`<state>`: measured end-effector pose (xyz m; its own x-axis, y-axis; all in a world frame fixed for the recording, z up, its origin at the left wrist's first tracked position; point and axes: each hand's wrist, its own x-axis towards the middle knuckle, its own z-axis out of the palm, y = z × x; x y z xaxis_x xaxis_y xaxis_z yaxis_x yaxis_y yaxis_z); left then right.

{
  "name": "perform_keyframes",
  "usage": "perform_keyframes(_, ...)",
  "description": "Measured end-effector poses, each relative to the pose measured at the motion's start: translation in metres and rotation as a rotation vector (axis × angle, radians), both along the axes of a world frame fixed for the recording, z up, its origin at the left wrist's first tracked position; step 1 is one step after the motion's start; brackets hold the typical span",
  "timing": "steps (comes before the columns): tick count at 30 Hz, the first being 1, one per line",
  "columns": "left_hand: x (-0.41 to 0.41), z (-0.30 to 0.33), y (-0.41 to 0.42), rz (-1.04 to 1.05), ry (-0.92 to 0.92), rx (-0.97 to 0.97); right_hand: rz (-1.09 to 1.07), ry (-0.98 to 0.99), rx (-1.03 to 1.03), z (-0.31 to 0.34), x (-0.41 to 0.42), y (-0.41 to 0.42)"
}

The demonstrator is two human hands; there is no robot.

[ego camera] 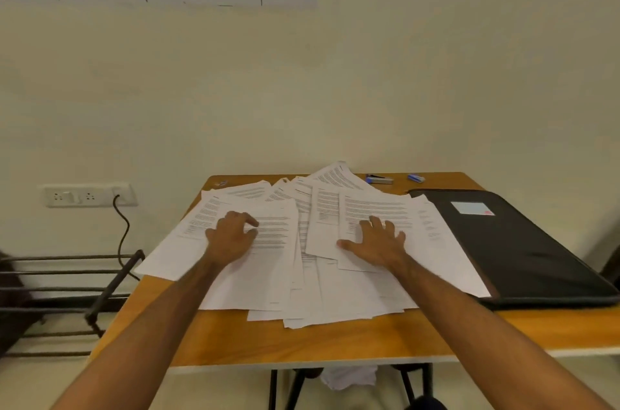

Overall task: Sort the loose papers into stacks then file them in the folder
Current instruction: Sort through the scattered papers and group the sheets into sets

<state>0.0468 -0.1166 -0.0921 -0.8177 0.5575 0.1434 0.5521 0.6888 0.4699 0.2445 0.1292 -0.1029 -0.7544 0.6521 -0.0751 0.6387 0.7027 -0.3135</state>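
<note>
Dim, warm, yellowish indoor light, even across the plain cream wall (pixel 335 91); source not visible. Soft faint shadows only under the scattered white printed papers (pixel 302 275). Dull sheen, no hard glare, on the black zipped folder (pixel 523 255). Overall soft focus; printed text unreadable. Slight motion blur on the left hand (pixel 231 235). Wide-angle bowing of the orange wooden table (pixel 302 342) edges toward frame borders
</note>
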Motion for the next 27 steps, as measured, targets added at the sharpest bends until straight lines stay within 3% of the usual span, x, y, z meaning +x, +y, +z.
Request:
perform_keyframes(5, 0.043, 0.008, 0.066, -0.198, -0.270, 0.009, -0.010, 0.017, -0.065, -0.019, 0.008, 0.002)
perform_keyframes(11, 0.064, 0.006, 0.108, -0.191, -0.461, 0.228, 0.026, 0.092, -0.147, -0.014, 0.012, 0.012)
perform_keyframes(15, 0.070, 0.006, 0.119, -0.152, -0.619, 0.383, 0.109, 0.373, -0.394, -0.006, 0.014, 0.008)
perform_keyframes(20, 0.069, 0.004, 0.123, -0.161, -0.426, 0.269, 0.130, 0.625, -0.657, 0.002, 0.029, 0.008)
perform_keyframes(24, 0.066, 0.009, 0.115, -0.087, -0.313, 0.243, 0.050, 0.577, -0.370, -0.001, 0.040, 0.024)
perform_keyframes(27, 0.061, 0.018, 0.103, -0.040, -0.238, 0.277, 0.067, 0.348, -0.306, -0.003, 0.048, 0.031)
